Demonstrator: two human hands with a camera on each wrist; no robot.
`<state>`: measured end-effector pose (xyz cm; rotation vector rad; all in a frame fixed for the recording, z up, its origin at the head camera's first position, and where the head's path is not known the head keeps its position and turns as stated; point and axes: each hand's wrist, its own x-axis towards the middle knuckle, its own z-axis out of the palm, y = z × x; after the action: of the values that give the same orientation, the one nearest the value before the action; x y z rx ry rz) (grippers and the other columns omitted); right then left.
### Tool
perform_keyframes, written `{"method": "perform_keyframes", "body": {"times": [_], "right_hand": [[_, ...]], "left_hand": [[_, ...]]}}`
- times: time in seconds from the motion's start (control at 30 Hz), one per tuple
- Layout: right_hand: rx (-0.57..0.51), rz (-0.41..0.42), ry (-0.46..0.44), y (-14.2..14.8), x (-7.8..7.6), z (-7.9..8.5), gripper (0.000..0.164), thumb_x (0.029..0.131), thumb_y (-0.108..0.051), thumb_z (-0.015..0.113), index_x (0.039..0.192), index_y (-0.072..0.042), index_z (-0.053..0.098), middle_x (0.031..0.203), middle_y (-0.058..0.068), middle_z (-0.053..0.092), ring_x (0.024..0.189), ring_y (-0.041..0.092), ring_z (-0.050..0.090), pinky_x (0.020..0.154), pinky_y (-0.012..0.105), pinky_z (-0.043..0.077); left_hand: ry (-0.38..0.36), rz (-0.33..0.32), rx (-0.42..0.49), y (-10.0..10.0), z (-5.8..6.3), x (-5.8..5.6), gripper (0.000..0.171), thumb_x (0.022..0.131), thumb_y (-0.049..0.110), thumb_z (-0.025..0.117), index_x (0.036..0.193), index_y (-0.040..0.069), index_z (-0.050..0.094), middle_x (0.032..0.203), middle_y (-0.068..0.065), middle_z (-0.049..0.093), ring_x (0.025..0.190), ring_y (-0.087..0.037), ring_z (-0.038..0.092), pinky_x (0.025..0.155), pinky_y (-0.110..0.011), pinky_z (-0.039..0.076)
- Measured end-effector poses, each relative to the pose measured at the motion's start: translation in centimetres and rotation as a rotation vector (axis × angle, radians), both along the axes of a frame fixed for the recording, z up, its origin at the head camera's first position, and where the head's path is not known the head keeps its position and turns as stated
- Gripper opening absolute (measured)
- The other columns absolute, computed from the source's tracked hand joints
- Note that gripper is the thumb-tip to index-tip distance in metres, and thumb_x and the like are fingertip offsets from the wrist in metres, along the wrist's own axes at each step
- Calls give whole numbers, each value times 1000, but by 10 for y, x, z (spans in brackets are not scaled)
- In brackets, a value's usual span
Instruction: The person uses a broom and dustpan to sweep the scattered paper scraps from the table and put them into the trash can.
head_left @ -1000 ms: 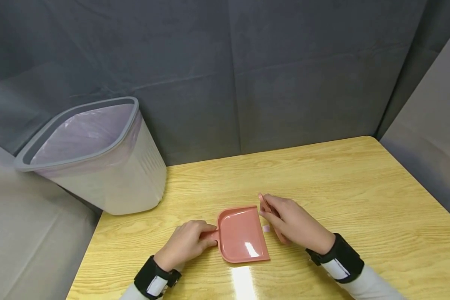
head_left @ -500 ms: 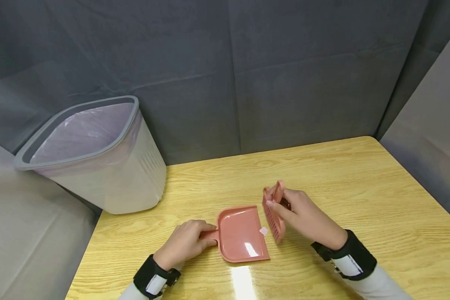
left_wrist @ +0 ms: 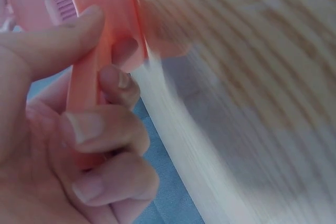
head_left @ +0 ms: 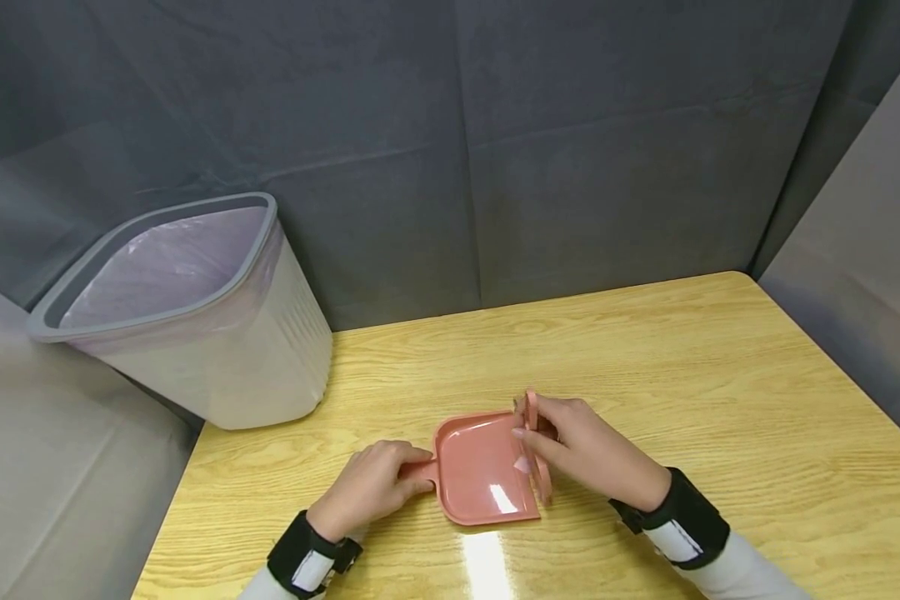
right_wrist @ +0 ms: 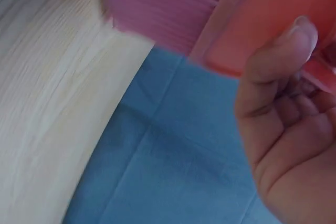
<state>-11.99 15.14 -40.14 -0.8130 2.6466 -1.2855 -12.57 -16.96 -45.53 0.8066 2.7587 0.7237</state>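
Observation:
A pink dustpan (head_left: 480,467) lies on the table with its wide lip facing right. My left hand (head_left: 375,483) grips its short handle; the left wrist view shows fingers curled round that handle (left_wrist: 84,85). In my right hand (head_left: 588,446) is a pink hand brush (head_left: 542,475), held by its top at the dustpan's lip. Pink bristles (right_wrist: 163,9) hang below the brush body in the right wrist view. Just inside the lip, beside the brush, sits a small pale pink scrap (head_left: 522,464).
At the back left of the wooden table (head_left: 682,358) stands a pale bin (head_left: 270,358) with a grey rim and a thin lilac liner (head_left: 172,258). Dark cloth (head_left: 390,167) hangs behind the table, with lighter grey panels at both sides.
My right hand lifted the brush back to the right, then brought it left again to the dustpan's lip. The scrap shifted left from the table onto the pan. My left hand stayed put.

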Motion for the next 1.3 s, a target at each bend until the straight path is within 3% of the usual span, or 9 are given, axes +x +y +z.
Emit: {"method": "perform_keyframes", "body": {"times": [0.17, 0.3, 0.47, 0.57, 0.67, 0.87, 0.97, 1.1, 1.3], "right_hand": [[-102, -8, 2, 4, 1, 9, 8, 104, -26, 64, 101, -18, 66, 103, -4, 70, 79, 7, 57, 64, 27, 48], [-61, -83, 58, 13, -2, 14, 6, 103, -24, 66, 106, -18, 65, 89, -9, 65, 69, 8, 52, 61, 26, 45], [110, -145, 102, 15, -6, 10, 7, 102, -25, 67, 100, -19, 64, 69, -11, 51, 63, 5, 48, 62, 26, 43], [160, -129, 76, 10, -6, 5, 9, 102, -26, 67, 100, -18, 62, 65, -10, 45, 60, 2, 48, 65, 26, 44], [134, -75, 30, 3, -4, 0, 10, 103, -26, 66, 102, -18, 61, 66, -9, 47, 61, 2, 51, 68, 26, 46], [-21, 5, -12, 1, 1, 0, 11, 105, -28, 63, 109, -19, 67, 96, -5, 70, 86, 5, 61, 75, 26, 50], [-72, 0, -11, 6, 0, 5, 13, 105, -29, 63, 109, -19, 69, 113, 0, 73, 86, 6, 61, 71, 26, 50], [-38, -56, 58, 17, -4, 12, 9, 104, -27, 64, 105, -18, 68, 94, -5, 70, 69, 8, 51, 62, 26, 46], [117, -189, 165, 33, -9, 21, 17, 106, -32, 60, 101, -17, 65, 78, -11, 58, 70, 9, 52, 64, 27, 43]], "left_hand": [[1, 0, -2, 0, 0, 0, 28, 90, 34, 82, 114, 19, 80, 91, 11, 71, 76, -2, 58, 64, -26, 45], [0, 0, 3, 0, 0, 0, 28, 90, 34, 82, 113, 19, 80, 90, 12, 71, 75, -2, 57, 62, -25, 45], [-7, 1, 9, 1, 1, -1, 28, 90, 34, 82, 113, 19, 80, 91, 11, 72, 75, -1, 57, 63, -25, 45], [-14, 4, 10, 1, 1, -1, 28, 90, 34, 82, 113, 18, 80, 92, 11, 72, 76, -2, 57, 64, -25, 45], [-18, 5, 9, 0, 1, -2, 28, 90, 33, 82, 113, 19, 80, 93, 11, 72, 75, -2, 57, 63, -25, 45], [-24, -4, 16, 1, 0, -2, 26, 91, 34, 81, 113, 20, 80, 95, 11, 73, 78, -1, 59, 65, -25, 46], [-24, -7, 29, 0, 0, -2, 25, 91, 34, 80, 112, 20, 80, 95, 12, 73, 78, -1, 59, 65, -25, 47], [0, 11, 41, -3, 1, -2, 23, 92, 35, 79, 111, 21, 80, 93, 13, 72, 77, -1, 58, 65, -25, 46], [108, 100, 24, -13, 11, -4, 19, 89, 35, 82, 104, 23, 79, 88, 16, 66, 73, -4, 55, 60, -25, 44]]}}
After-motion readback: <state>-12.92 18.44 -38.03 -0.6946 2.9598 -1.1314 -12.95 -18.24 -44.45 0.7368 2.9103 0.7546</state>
